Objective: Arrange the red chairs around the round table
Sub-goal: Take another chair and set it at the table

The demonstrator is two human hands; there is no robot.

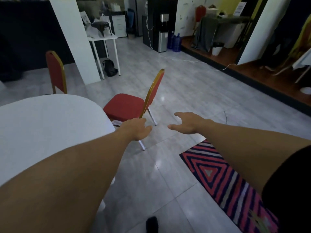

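Note:
A round table (42, 125) under a white cloth fills the left. A red chair (125, 105) with a gold frame stands at its right edge, its seat facing the table. My left hand (137, 129) is at the lower corner of that chair's back frame; whether it touches the frame I cannot tell, and its fingers are loosely spread. My right hand (186, 122) hovers open to the right of the chair, apart from it, fingers spread. A second red chair (56, 73) stands behind the table at the far left. A third red chair (200, 13) stands far back by a grey desk.
A striped red and black rug (223, 179) lies on the tiled floor at the lower right. A white pillar (74, 39), a white side table (104, 39) and a black bag (110, 68) stand behind. A white cable (193, 61) runs over the floor toward a raised wooden platform (252, 76).

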